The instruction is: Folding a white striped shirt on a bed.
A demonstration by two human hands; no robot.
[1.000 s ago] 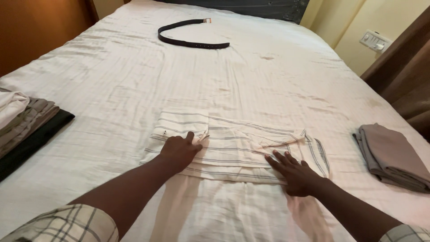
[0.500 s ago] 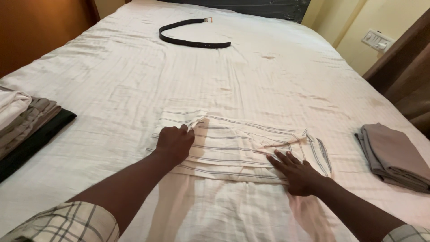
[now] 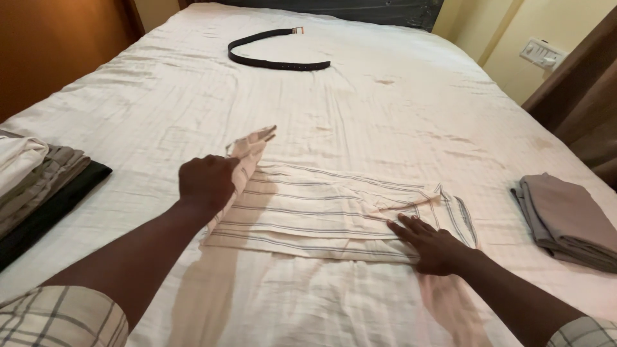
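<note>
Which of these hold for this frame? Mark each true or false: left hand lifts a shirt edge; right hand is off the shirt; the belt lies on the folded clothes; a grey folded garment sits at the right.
1. The left hand grips a raised edge of the striped shirt. True.
2. The right hand is off the shirt. False: it lies flat on it.
3. The black belt lies on the stack of folded clothes. False: it lies alone on the bed sheet.
4. A grey folded garment sits at the right. True.

Shirt between my two hands on the bed

My left hand (image 3: pixel 205 182) lifts the shirt (image 3: pixel 334 212) end; my right hand (image 3: pixel 436 246) lies on its other end. Beyond lies a belt (image 3: pixel 273 48); clothes stack (image 3: pixel 38 180) further left, folded cloth (image 3: pixel 565 222) further right.
</note>
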